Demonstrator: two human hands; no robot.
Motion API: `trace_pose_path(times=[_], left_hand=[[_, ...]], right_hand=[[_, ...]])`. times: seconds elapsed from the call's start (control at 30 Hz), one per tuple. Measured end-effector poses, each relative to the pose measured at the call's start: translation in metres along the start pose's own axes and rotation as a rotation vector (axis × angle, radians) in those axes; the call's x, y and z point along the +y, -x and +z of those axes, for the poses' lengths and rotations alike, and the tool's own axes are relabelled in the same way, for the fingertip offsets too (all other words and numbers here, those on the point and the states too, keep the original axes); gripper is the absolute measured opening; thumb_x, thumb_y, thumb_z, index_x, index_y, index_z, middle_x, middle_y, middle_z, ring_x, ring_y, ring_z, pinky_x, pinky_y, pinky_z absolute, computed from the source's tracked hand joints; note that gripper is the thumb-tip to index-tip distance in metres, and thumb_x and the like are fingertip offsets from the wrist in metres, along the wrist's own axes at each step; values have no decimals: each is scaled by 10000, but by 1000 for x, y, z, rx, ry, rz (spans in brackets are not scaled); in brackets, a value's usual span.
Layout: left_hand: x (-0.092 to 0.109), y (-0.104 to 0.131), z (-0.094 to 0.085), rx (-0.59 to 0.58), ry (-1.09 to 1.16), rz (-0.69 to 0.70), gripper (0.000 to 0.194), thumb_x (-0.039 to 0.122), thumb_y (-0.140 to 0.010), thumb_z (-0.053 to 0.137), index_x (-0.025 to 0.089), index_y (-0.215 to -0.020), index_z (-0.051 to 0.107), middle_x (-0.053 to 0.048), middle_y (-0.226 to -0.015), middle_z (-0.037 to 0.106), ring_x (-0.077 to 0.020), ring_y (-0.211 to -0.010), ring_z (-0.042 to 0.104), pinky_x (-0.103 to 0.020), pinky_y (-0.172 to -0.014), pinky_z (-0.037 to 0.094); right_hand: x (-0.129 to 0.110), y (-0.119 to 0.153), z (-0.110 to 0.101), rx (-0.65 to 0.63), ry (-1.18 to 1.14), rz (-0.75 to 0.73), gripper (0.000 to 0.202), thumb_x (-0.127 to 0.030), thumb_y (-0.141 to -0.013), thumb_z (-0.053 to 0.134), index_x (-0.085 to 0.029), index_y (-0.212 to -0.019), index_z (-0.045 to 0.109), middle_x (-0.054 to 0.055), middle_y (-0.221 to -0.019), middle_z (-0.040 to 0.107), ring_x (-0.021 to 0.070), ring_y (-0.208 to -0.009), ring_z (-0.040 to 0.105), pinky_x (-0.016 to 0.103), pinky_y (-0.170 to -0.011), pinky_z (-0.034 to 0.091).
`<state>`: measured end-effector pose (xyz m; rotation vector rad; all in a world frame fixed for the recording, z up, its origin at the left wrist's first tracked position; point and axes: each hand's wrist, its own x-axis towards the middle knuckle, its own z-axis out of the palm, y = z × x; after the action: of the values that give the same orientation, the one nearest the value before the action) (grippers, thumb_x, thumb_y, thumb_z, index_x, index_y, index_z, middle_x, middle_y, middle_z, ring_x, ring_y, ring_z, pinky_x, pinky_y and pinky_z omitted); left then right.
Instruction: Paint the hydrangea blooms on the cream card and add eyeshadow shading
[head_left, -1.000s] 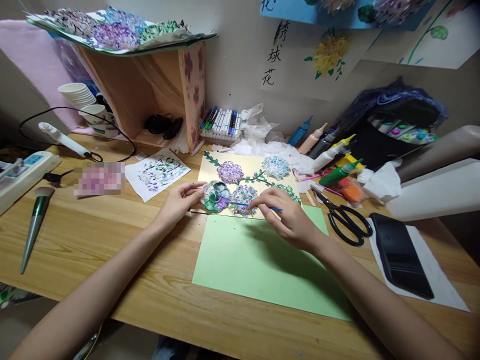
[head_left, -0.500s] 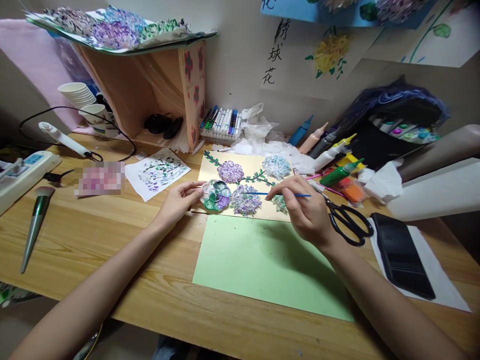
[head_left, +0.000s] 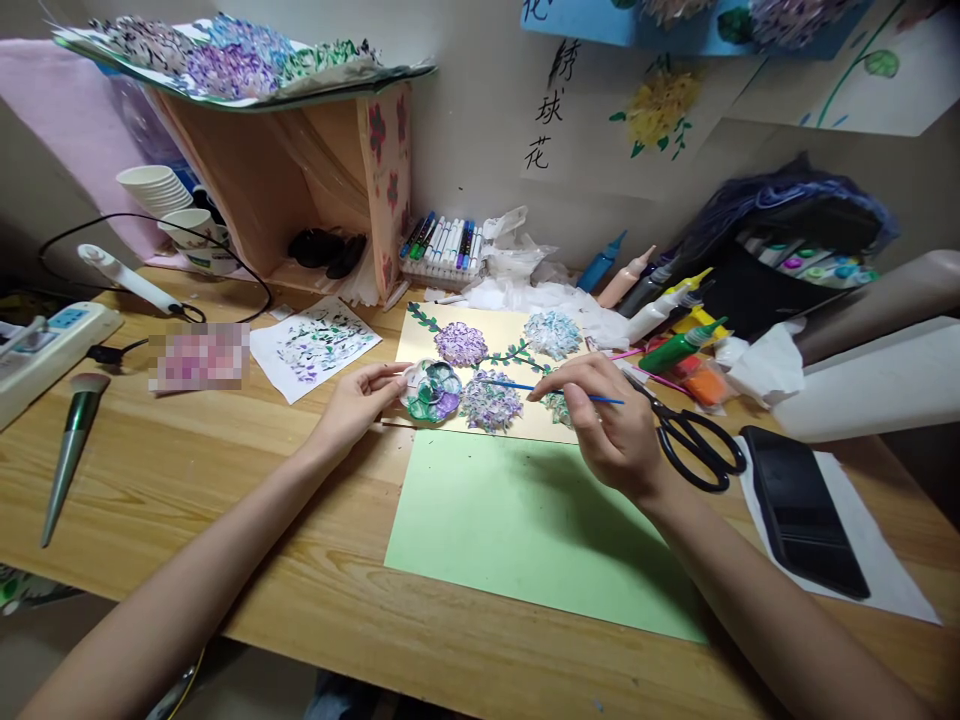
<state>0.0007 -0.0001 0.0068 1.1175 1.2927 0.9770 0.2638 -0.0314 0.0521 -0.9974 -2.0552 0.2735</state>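
Observation:
My left hand point(head_left: 366, 400) grips the left edge of a round paint palette point(head_left: 432, 391) smeared with green and purple. In my right hand point(head_left: 611, 415) is a thin blue paintbrush point(head_left: 517, 385), its tip over the top of a purple and white textured flower point(head_left: 492, 402). That flower is on a cream sheet point(head_left: 480, 316), along with a purple flower point(head_left: 461, 343), a light blue one point(head_left: 553, 333) and a painted leafy stem. A greenish flower at the right is partly hidden by my right hand. Below lies a green sheet point(head_left: 517, 540).
Black scissors point(head_left: 701, 445) and a dark phone point(head_left: 806, 510) lie right of my right hand. Paint bottles point(head_left: 684, 345) and a marker rack point(head_left: 442, 250) stand behind. At the left are a painted paper point(head_left: 315, 345), a large brush point(head_left: 75, 450) and a power strip point(head_left: 52, 350).
The paintbrush has tilted slightly, its tip a little higher over the purple and white flower, and my right hand has shifted slightly. My left hand and the palette stay in place.

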Motion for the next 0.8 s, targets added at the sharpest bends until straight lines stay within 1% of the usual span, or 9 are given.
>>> trace_pose_path(times=[0.07,0.2,0.27,0.4,0.53,0.57,0.7,0.73,0.8], left_hand=[[0,0,0,-6,-5,-1,505,416,-657,716,136,-1071,643,-108,-1088,675,-231,-978,630,-330,-840,517],[2,0,1,-11,-9,-8,479,398,-671,710,140,-1070,645,-107,-1104,669,-225,-988,628,-315,-845,515],[3,1,1,-8,-13,-11,467,384,-677,709,137,-1069,646,-109,-1108,668,-224,-995,625,-308,-845,514],[3,1,2,-5,-20,-14,461,368,-682,709,135,-1075,645,-109,-1112,666,-226,-1001,623,-307,-851,512],[2,1,1,-21,-15,-16,471,378,-691,700,134,-1089,636,-108,-1109,668,-223,-987,628,-302,-836,518],[2,1,1,-19,-16,-18,469,378,-692,699,133,-1087,636,-108,-1118,664,-222,-990,627,-295,-831,518],[3,1,2,6,-36,-24,453,372,-688,701,133,-1069,645,-111,-1123,661,-227,-990,628,-291,-818,521],[3,1,3,6,-44,-30,453,372,-690,699,132,-1070,645,-112,-1113,665,-228,-987,629,-293,-816,521],[3,1,2,-3,-52,-36,457,373,-696,692,128,-1078,640,-113,-1100,671,-226,-982,631,-291,-813,520]], right_hand=[[-2,1,3,-18,-68,-10,242,-164,-896,359,-221,-880,593,43,-819,615,193,-825,513,350,-728,420],[-1,5,12,-198,-134,-12,229,-181,-901,364,-225,-935,587,38,-858,623,195,-867,502,361,-762,427],[1,7,15,-225,-136,-10,231,-183,-904,360,-219,-929,586,39,-860,625,193,-871,497,364,-772,424],[1,7,15,-167,-144,17,238,-193,-907,353,-212,-916,591,46,-845,612,193,-865,498,356,-756,426],[0,4,11,-236,-141,14,246,-191,-909,359,-215,-897,603,39,-838,621,185,-836,516,348,-749,426],[1,3,9,-211,-145,17,250,-195,-910,357,-215,-893,606,40,-834,622,185,-831,520,345,-742,427],[6,-2,-3,-2,-69,77,296,-215,-924,330,-214,-812,603,41,-785,623,188,-801,535,344,-738,413],[7,-4,-6,7,-30,92,304,-219,-927,326,-216,-791,598,39,-767,621,188,-793,535,344,-741,409],[10,-6,-9,-42,35,105,301,-227,-928,329,-218,-772,587,33,-739,615,187,-774,533,340,-735,403]])
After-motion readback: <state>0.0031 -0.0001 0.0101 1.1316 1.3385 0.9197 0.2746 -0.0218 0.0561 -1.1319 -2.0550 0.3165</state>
